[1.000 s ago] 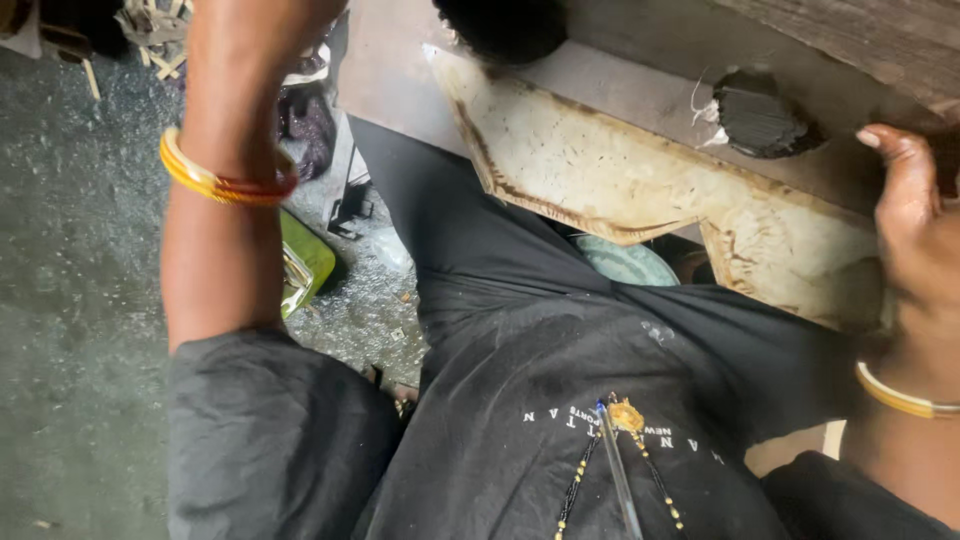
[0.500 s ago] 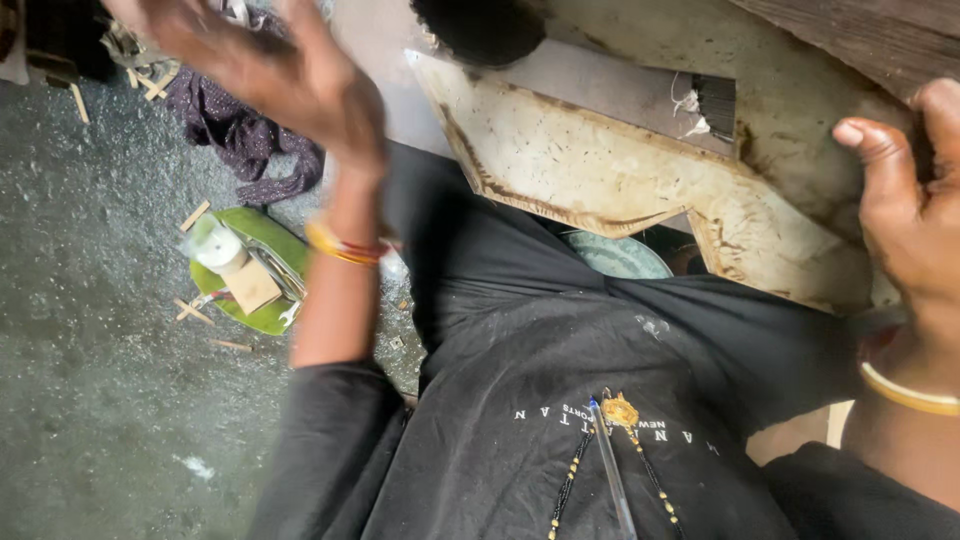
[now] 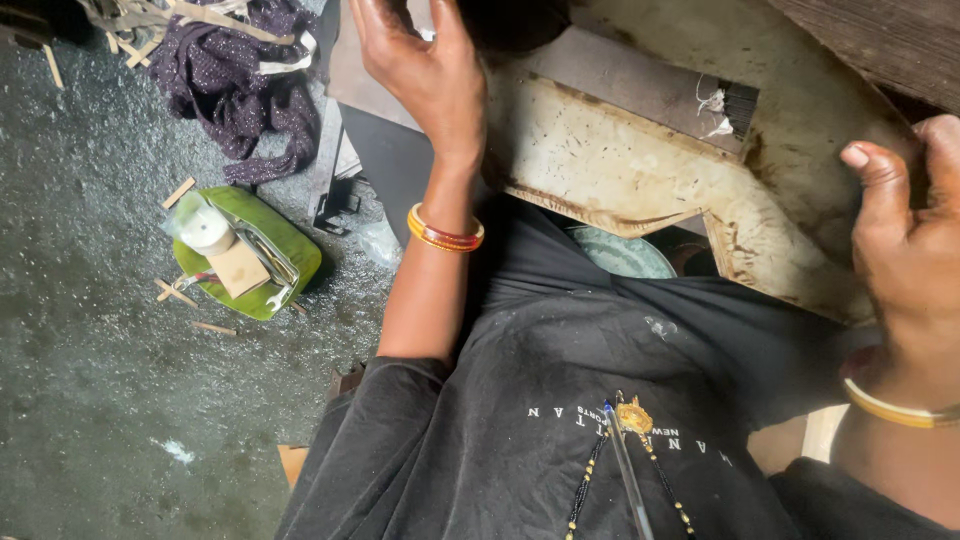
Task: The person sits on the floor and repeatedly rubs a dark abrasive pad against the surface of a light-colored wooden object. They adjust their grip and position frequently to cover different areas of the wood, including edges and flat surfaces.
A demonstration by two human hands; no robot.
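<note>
While I look down: left hand (image 3: 425, 75) open, fingers loosely curled, empty, above worn bench (image 3: 620, 165); right hand (image 3: 915, 240) half-curled at bench edge, gripping nothing visible; green tray (image 3: 285, 245) on floor, left of left hand.

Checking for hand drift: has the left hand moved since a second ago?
Yes. The left hand has swung right, from over the grey floor to over the worn board, with its fingers open.

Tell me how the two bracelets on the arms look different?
The left bangle is orange with a dark red band; the right bangle is pale yellow with a cream stripe. The left bangle shows as a whole arc across the wrist, while the right bangle is partly cut off at the picture's edge. Both sit snugly at a wrist.
</note>
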